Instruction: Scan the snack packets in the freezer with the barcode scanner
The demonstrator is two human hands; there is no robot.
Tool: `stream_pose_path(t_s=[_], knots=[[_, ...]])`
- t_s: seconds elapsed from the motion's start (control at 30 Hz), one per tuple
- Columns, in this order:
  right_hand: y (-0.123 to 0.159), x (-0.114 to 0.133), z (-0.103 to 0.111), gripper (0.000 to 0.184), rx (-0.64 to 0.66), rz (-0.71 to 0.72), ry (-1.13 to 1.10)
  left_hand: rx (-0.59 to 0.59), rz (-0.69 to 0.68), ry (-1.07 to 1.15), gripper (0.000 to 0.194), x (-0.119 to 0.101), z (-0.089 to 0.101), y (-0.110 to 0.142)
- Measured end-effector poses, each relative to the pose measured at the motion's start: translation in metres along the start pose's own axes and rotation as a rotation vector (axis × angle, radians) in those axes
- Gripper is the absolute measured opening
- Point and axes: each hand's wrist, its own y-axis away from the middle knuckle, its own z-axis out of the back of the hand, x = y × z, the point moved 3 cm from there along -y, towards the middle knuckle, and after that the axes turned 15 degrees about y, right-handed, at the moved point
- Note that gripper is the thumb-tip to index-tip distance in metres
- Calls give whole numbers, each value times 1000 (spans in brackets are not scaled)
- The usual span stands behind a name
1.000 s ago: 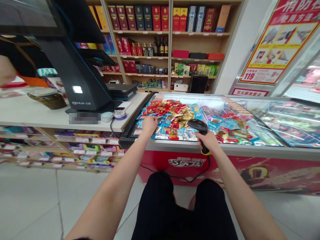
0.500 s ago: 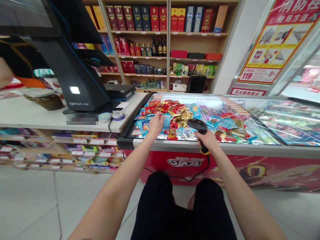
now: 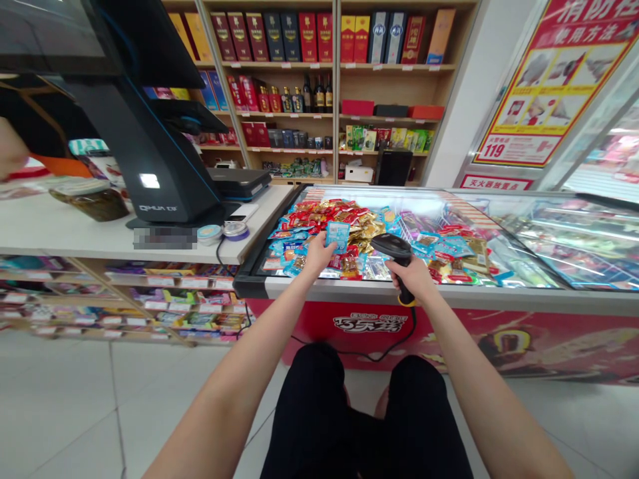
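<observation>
My left hand (image 3: 317, 255) pinches one blue packet (image 3: 340, 233) in its fingers; at three o'clock, right hand (image 3: 413, 277) fingers clamp one black scanner (image 3: 393, 246); two round tubs (image 3: 236, 230) at nine.

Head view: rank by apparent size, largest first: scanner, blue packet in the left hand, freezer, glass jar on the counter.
1. Freezer
2. Glass jar
3. Scanner, partly covered by the right hand
4. Blue packet

The single view looks from the person's head, forward and down, fairly near the left hand (image 3: 318, 256) and right hand (image 3: 411, 277), with the freezer (image 3: 319, 322) beneath them and shelves (image 3: 389, 86) farther off beyond.
</observation>
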Motion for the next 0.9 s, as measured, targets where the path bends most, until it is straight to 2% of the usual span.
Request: stream_pose_path(t_s=[0.1,0.23,0.63,0.9], knots=[[2,5,-3,30,8,20,26,37,18,144,26,1,-8,3],[7,14,-5,32,12,56,48,57,-10,228,30,1,-19,9],[13,21,-7,29,22,61,40,17,-155,-85,24,-9,-38,19],[14,19,-5,27,15,53,38,22,-164,-176,22,-9,-43,19]])
